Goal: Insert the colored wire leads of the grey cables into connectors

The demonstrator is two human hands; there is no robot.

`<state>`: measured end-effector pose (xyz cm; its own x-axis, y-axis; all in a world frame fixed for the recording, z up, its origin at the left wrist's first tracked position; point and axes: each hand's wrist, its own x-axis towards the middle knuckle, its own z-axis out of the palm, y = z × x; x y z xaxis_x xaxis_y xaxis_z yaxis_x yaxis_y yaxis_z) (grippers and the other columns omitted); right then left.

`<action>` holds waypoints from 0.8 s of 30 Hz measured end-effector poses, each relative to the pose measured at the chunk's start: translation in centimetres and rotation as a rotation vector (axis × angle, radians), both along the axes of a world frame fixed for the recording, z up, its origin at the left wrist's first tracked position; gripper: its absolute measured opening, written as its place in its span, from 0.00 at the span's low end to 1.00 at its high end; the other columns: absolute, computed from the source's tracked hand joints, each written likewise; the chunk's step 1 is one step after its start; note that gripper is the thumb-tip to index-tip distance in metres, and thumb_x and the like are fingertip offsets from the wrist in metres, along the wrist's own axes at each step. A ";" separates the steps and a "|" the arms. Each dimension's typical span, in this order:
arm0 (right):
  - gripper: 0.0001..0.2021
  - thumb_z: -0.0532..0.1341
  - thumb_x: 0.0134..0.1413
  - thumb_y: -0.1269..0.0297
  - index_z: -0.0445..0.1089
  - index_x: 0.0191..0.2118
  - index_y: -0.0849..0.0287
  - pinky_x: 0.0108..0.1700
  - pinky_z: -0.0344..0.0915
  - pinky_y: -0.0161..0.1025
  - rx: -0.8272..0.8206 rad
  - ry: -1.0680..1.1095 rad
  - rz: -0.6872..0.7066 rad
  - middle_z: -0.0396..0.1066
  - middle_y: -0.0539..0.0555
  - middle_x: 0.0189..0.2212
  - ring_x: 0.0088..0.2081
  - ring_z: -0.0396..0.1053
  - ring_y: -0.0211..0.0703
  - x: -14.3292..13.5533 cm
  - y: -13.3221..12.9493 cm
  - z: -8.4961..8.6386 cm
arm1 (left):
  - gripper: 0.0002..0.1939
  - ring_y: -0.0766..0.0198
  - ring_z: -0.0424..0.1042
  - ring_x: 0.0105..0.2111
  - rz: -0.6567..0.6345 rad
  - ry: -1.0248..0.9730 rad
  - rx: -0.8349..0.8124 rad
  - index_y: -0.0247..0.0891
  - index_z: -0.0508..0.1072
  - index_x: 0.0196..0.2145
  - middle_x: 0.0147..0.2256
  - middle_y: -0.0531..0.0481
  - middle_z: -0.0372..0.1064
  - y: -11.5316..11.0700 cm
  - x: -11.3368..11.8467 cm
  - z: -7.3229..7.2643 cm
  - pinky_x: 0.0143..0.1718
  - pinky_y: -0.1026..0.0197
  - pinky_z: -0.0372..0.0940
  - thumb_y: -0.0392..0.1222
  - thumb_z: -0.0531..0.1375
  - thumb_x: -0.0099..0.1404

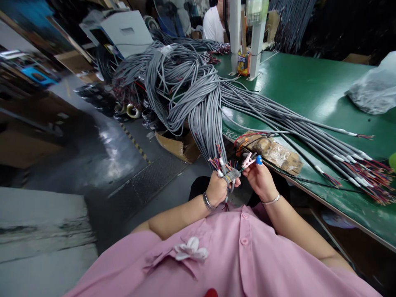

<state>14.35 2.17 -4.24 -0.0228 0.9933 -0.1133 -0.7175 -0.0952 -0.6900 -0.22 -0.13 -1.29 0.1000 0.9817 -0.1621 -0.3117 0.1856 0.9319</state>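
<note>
My left hand (217, 189), with a grey covering on a finger, is closed around the end of a grey cable (220, 163) whose thin coloured wires fan out. My right hand (261, 180), a blue cap over its thumb, pinches a small pale pink clip (248, 160) just right of the left hand. A thin green wire shows between the clip and the left hand. The clip's jaws are too small to make out. Many grey cables (201, 103) hang over the table edge toward my hands, their coloured wire ends by the left hand.
On the green table (309, 82) more cables stretch right, with bare wire ends (365, 177). A tape-wrapped block (270, 152) lies at the near edge. A clear plastic bag (374, 88) sits at right, a cardboard box (176, 144) below the edge. A person in white (213, 24) is behind.
</note>
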 end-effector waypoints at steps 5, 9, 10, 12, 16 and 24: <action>0.21 0.68 0.44 0.43 0.73 0.33 0.57 0.27 0.67 0.32 -0.094 0.163 0.183 0.75 0.50 0.31 0.25 0.65 0.33 0.0 0.7 0.0 | 0.14 0.68 0.68 0.18 0.003 0.001 0.000 0.34 0.73 0.24 0.19 0.50 0.71 0.1 0.2 0.0 0.18 0.68 0.56 0.48 0.68 0.52; 0.22 0.69 0.41 0.42 0.74 0.34 0.56 0.27 0.67 0.34 -0.120 0.171 0.201 0.75 0.49 0.28 0.23 0.66 0.35 -0.1 1.1 -0.2 | 0.15 0.69 0.67 0.17 0.008 0.016 -0.009 0.33 0.73 0.23 0.18 0.49 0.71 0.3 0.2 0.0 0.17 0.68 0.55 0.49 0.67 0.53; 0.21 0.70 0.41 0.43 0.74 0.33 0.56 0.27 0.67 0.34 -0.121 0.172 0.179 0.75 0.49 0.28 0.24 0.67 0.35 -0.2 1.1 -0.3 | 0.15 0.68 0.68 0.17 0.006 0.023 -0.017 0.33 0.73 0.23 0.18 0.49 0.71 0.3 0.1 -0.1 0.18 0.68 0.55 0.49 0.67 0.53; 0.19 0.71 0.40 0.45 0.74 0.33 0.55 0.27 0.68 0.33 -0.119 0.169 0.123 0.76 0.48 0.29 0.25 0.68 0.35 -0.4 1.2 -0.4 | 0.16 0.68 0.68 0.18 0.002 0.041 -0.032 0.33 0.73 0.24 0.18 0.49 0.71 0.3 0.1 -0.2 0.18 0.67 0.56 0.50 0.67 0.53; 0.19 0.71 0.41 0.45 0.74 0.34 0.54 0.29 0.68 0.32 -0.091 0.133 0.096 0.76 0.48 0.30 0.27 0.69 0.35 -0.6 1.2 -0.4 | 0.16 0.68 0.68 0.18 0.000 0.053 -0.029 0.33 0.73 0.24 0.18 0.49 0.71 0.3 -0.1 -0.2 0.18 0.68 0.55 0.49 0.67 0.52; 0.27 0.62 0.43 0.34 0.74 0.33 0.55 0.29 0.68 0.34 -0.089 0.158 0.217 0.76 0.51 0.31 0.27 0.69 0.36 0.0 0.5 -0.4 | 0.16 0.69 0.68 0.17 -0.004 0.036 0.019 0.34 0.71 0.22 0.18 0.50 0.71 -0.1 -0.6 -0.6 0.18 0.67 0.57 0.49 0.68 0.52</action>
<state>14.37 2.67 -4.63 -0.2585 0.9494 -0.1783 -0.7716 -0.3139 -0.5533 -0.79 -0.26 -1.93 0.0987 0.9842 -0.1473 -0.2773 0.1694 0.9457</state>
